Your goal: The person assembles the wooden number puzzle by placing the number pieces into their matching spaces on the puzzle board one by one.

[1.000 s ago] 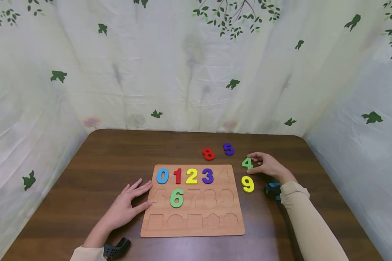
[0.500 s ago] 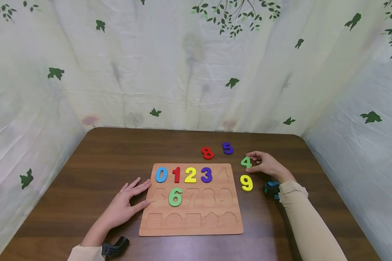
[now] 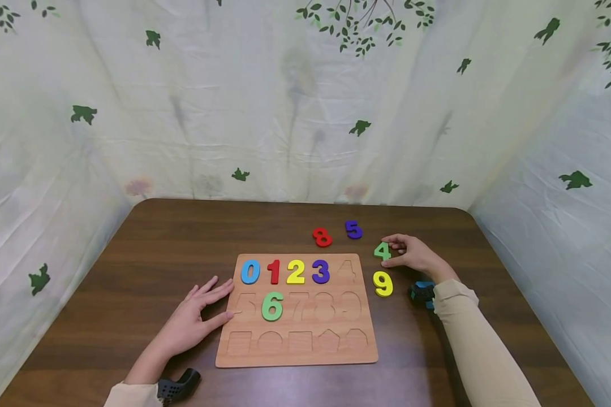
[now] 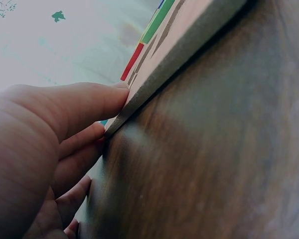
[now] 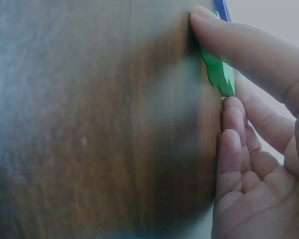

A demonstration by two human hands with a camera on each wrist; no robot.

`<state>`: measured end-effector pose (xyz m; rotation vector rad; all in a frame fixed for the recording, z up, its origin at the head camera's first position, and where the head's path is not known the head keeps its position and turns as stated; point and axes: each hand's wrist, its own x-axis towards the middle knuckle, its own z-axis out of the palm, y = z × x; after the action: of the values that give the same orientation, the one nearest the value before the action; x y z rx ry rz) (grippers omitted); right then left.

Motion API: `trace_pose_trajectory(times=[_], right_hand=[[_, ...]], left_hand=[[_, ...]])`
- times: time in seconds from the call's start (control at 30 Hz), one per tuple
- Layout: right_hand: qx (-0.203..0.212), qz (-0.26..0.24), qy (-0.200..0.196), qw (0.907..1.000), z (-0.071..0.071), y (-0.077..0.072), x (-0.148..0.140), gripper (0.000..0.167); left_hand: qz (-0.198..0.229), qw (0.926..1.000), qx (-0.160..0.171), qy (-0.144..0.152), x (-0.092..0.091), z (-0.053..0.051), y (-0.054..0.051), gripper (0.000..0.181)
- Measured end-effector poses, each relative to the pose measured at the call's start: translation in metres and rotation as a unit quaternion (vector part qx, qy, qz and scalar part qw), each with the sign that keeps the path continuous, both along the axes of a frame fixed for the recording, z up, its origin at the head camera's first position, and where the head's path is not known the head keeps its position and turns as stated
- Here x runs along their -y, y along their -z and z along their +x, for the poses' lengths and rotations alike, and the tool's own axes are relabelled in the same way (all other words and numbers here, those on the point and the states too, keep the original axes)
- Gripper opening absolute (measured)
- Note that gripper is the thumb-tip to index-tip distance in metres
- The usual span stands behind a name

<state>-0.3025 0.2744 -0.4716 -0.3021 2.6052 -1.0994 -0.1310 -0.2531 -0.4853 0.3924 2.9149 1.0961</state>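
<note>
Overall, two hands, well apart, one on each side of a wooden board (image 3: 299,324) on a brown table (image 3: 183,237). R hand (image 3: 420,257): green 4 (image 3: 382,252) pinched btwn thumb and finger; R wrist view agrees, w/ the thumb at one end of the no. and a fingertip near the other. Position of green 4: off the board, just beyond its far R corner, btwn the purple 5 (image 3: 353,230) (farther back, to the L) and the yellow 9 (image 3: 386,286) (nearer the person). Whether its underside touches the table: cannot tell. L hand (image 3: 188,322): fingers spread, mostly straight; thumb and a fingertip rest against the board's L edge (cf. L wrist view, same contact at close range).

Board, top row, L to R: blue 0 (image 3: 244,272), red 1 (image 3: 273,272), yellow 2 (image 3: 296,274), purple 3 (image 3: 327,273), then a 4 outline (image 3: 347,273). Middle row: green 6 (image 3: 266,307) in 2nd place, w/ no. outlines on either side. Bottom row: five shape outlines (image 3: 270,341), incl. a circle and a pentagon. Red 8 (image 3: 322,237): on the table behind the board, L of the purple 5. Yellow 9: just beside the board's R edge.

Also: cream sleeves (image 3: 481,345); black device (image 3: 179,386) at L wrist; dark-and-blue device (image 3: 421,293) at R wrist. Backdrop: pale cloth (image 3: 265,113) w/ green leaf prints, hanging behind and at both sides.
</note>
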Motion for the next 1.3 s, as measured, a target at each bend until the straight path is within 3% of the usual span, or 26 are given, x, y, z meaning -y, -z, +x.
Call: trace_pose_trajectory(times=[0.43, 0.93, 1.3], right_hand=[[0.000, 0.001, 0.006, 1.0000, 0.001, 0.003, 0.003, 0.072], [-0.039, 0.039, -0.005, 0.9984, 0.007, -0.008, 0.011, 0.069], [-0.075, 0.022, -0.017, 0.9968, 0.013, -0.013, 0.026, 0.068]], left_hand=[[-0.003, 1.0000, 0.007, -0.006, 0.001, 0.002, -0.001, 0.066], [-0.005, 0.9999, 0.007, -0.007, -0.001, 0.002, 0.000, 0.067], [-0.007, 0.9999, 0.006, -0.007, -0.002, 0.001, -0.001, 0.067]])
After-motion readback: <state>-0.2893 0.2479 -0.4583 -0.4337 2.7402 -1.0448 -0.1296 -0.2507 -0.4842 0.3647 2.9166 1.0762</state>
